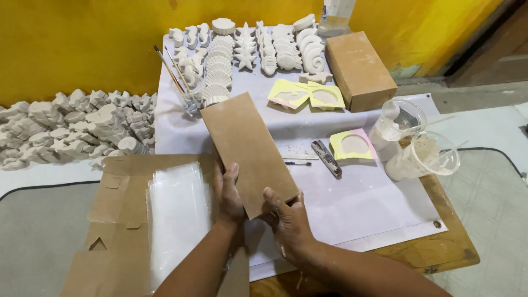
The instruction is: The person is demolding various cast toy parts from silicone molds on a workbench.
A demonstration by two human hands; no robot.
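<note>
flat brown box (248, 151) gripped at its near end, tilted up off the white sheet (352, 203), seemingly for inspection | left hand (227, 193) fingers closed along its left edge | right hand (287, 219) thumb over near corner, fingers hidden beneath | clear bags (177, 214) left of fingers, on flattened cardboard (118, 220)

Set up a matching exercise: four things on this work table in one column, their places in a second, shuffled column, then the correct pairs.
Things:
1. flat brown cardboard piece
2. closed cardboard box
3. stack of clear plastic bags
4. two clear plastic cups

Places:
A. far right of the table
B. on flattened cardboard at the left
C. held in both hands
D. beside the rows of white plaster figures

Pairs: 1-C, 2-D, 3-B, 4-A
</note>
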